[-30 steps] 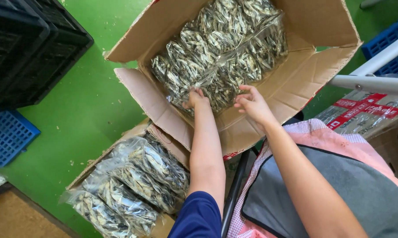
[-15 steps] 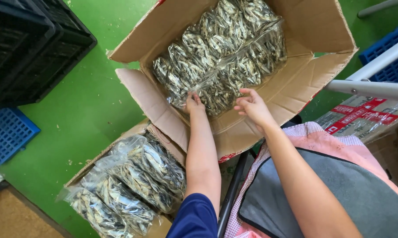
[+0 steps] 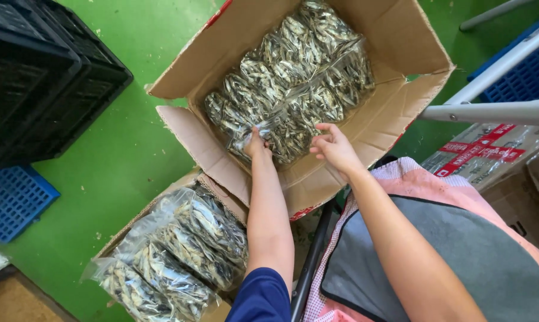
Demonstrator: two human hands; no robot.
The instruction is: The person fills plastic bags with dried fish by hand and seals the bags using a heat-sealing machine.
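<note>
**Both hands at the near end of the fish carton**

I have my left hand (image 3: 256, 143) down on the nearest clear bag of dried small fish (image 3: 281, 128), fingers curled into the plastic at its near corner; it looks like a pinch on the bag, though I cannot see how firmly it has closed. My right hand (image 3: 332, 146) hovers just beside it, fingers loosely bent and partly open, holding nothing, its tips close to the same bag's edge.

That bag lies on top of others of its kind packed in the open cardboard carton (image 3: 395, 119), toward the carton's near wall. My judgement is that the step in hand is seating or gripping this top bag. The next move calls for the right hand to close on the bag's other near corner so both ends travel together, since the plastic is slack and the load will sag.

Room is tight at the near side: the carton's near flap (image 3: 192, 134) stands just under my left wrist. The far half of the carton is open above. Below my left arm a second carton of bagged fish (image 3: 174, 250) sits full. Black crates (image 3: 43, 77) stand well apart on the green floor (image 3: 126, 149), and a grey metal bar (image 3: 490, 111) crosses to the right.
</note>
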